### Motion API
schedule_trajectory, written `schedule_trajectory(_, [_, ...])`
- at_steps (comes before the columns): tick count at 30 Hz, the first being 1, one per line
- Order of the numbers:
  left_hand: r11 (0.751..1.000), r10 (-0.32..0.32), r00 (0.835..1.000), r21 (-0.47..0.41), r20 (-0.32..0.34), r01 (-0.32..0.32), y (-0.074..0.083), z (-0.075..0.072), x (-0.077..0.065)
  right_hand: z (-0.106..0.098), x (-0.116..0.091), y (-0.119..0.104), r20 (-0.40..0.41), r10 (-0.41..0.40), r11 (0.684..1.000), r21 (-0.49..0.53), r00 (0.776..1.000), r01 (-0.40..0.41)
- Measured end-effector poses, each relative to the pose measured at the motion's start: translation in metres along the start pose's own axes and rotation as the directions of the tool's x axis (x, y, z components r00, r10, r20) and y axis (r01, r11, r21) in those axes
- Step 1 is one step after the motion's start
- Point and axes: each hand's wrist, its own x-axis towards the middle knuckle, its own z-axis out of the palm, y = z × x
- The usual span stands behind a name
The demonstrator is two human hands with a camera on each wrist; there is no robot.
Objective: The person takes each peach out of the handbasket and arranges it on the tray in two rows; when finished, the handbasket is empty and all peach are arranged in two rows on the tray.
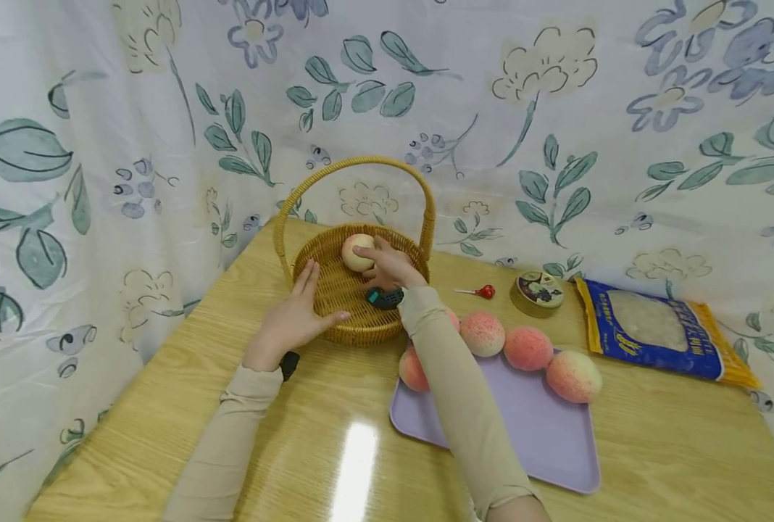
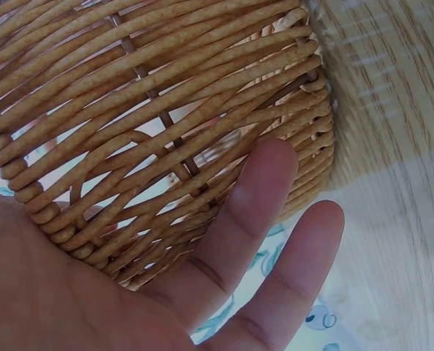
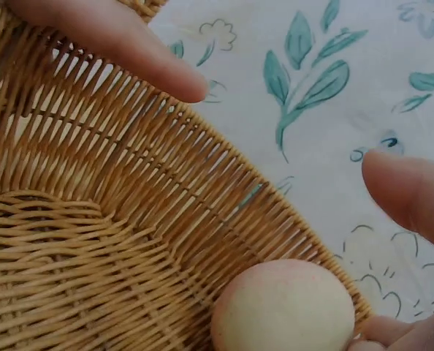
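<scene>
Wicker basket (image 1: pixel 354 335) with tall arched handle (image 1: pixel 356 161) stands on a wood-grain table (image 1: pixel 296 435), patterned curtain (image 1: pixel 374 196) behind. One pale peach (image 1: pixel 356 254), faintly pink, sits within the basket toward the back wall; cannot tell whether its full weight is on the weave. Right hand (image 1: pixel 392 267) reaches in over the right side, at the peach. Grip wide: in the right wrist view thumb and fingers stand far apart, a lower fingertip at the peach's edge; cannot tell if it touches. Left hand (image 1: pixel 298 319) at the basket's near left side, also wide, thumb spread from straight fingers, two of these along the outer weave in the left wrist view; holds no peach. Right of the basket, a lilac tray (image 1: pixel 550 435), partly under the right sleeve (image 1: pixel 465 391). Pink-and-cream peaches (image 1: pixel 528 348) line its far edge, another at its left end. Beyond the tray: red lollipop (image 1: pixel 486 291), round tin (image 1: pixel 537 293), then blue-and-yellow packet (image 1: pixel 661 330) farther right.
</scene>
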Motion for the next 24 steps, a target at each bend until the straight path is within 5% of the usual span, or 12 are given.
schedule_trajectory(9, [1.000,0.012,1.000,-0.018,0.011,-0.011,0.004,0.003,-0.003,0.019,0.011,0.007,-0.018,0.039,0.976,-0.214,0.999,-0.042])
schedule_trajectory(11, [1.000,0.017,1.000,-0.021,0.010,-0.017,0.003,0.003,-0.002,0.026,0.014,0.007,-0.008,0.065,0.940,-0.334,0.998,-0.064])
schedule_trajectory(14, [1.000,0.012,1.000,-0.024,0.012,-0.012,0.004,0.002,-0.002,0.033,0.015,0.007,0.011,0.070,0.847,-0.529,0.997,-0.054])
schedule_trajectory(17, [1.000,-0.006,1.000,-0.030,0.016,0.007,0.004,0.002,-0.001,0.037,0.015,0.008,0.042,0.057,0.797,-0.604,0.997,-0.020])
schedule_trajectory(24, [0.999,-0.035,0.999,-0.035,0.014,0.035,0.000,0.002,0.000,0.040,0.012,0.011,0.210,0.110,0.793,-0.608,0.971,0.042])
